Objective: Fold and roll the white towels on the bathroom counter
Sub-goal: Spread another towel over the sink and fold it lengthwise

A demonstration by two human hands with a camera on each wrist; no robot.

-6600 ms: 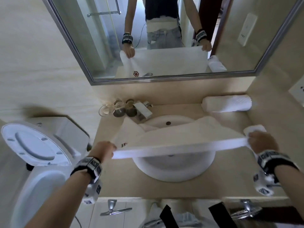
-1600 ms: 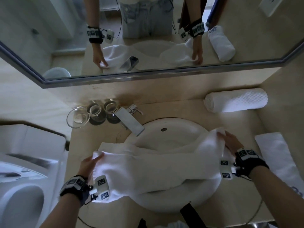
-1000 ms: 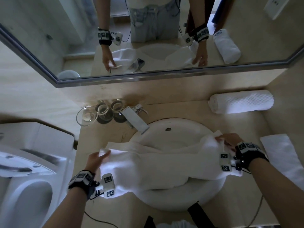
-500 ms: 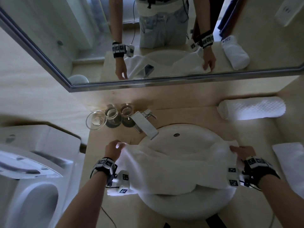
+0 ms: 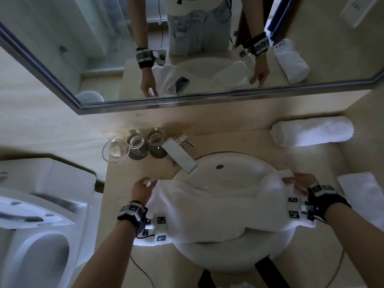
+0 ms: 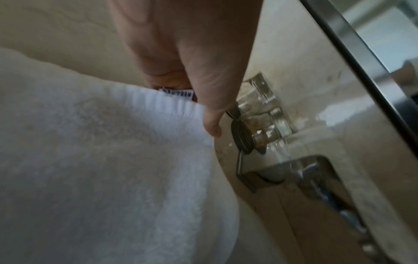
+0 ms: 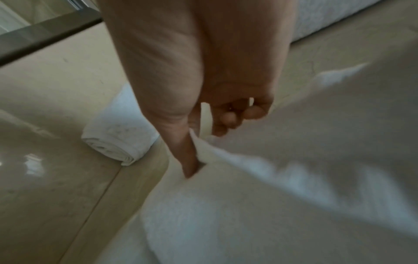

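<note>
A white towel (image 5: 218, 213) lies folded lengthwise across the front half of the round sink (image 5: 226, 175), sagging into the basin. My left hand (image 5: 143, 187) pinches its far left corner (image 6: 172, 100) over the counter, thumb on top by the small label. My right hand (image 5: 297, 183) pinches the far right corner (image 7: 203, 148) at the basin's right rim. A rolled white towel (image 5: 311, 134) lies at the back right against the wall. Another white towel (image 5: 363, 196) lies flat on the counter at the right edge.
The chrome faucet (image 5: 180, 156) juts over the basin's back left. Two glass tumblers on dark coasters (image 5: 145, 144) and a glass dish (image 5: 115, 152) stand left of it. A toilet (image 5: 35, 225) is left of the counter. The mirror (image 5: 187, 48) hangs above.
Both hands carried the towel's near edge away from me over the sink, folding it lengthwise; the left hand moved from the front left corner toward the faucet side.
</note>
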